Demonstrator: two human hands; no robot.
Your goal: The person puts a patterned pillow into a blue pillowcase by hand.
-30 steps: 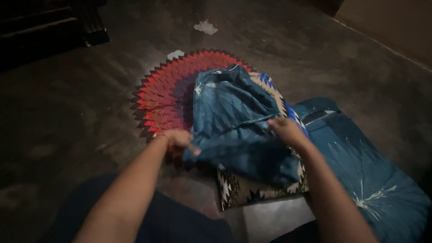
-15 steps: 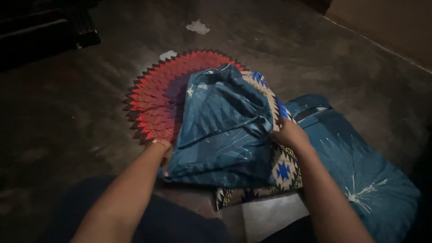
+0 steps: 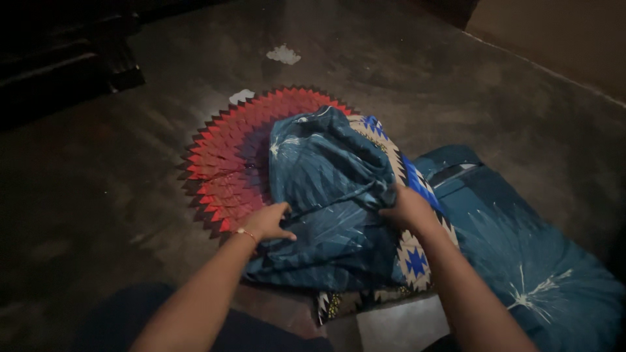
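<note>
Teal cloth with pale starburst prints, a folded sheet or cover (image 3: 329,208), lies in a loose bundle on the floor directly ahead of the person, resting partly on a round red mat with zigzag edges (image 3: 225,163) and partly on a patterned cloth in blue, white and tan diamonds (image 3: 412,251). Its long axis runs away from the body, tilted slightly to the left. The left hand (image 3: 268,223) presses flat, fingers spread, on the bundle's near left edge, gripping nothing. The right hand (image 3: 405,207) is clenched on a gathered fold at the bundle's right side. Both hands touch it, so neither is nearer. To the right lies a larger teal pillow (image 3: 521,261) in the same print. Two pale scraps (image 3: 283,54) sit farther off on the dark concrete floor (image 3: 98,215). No packages, labels or signs show.
</note>
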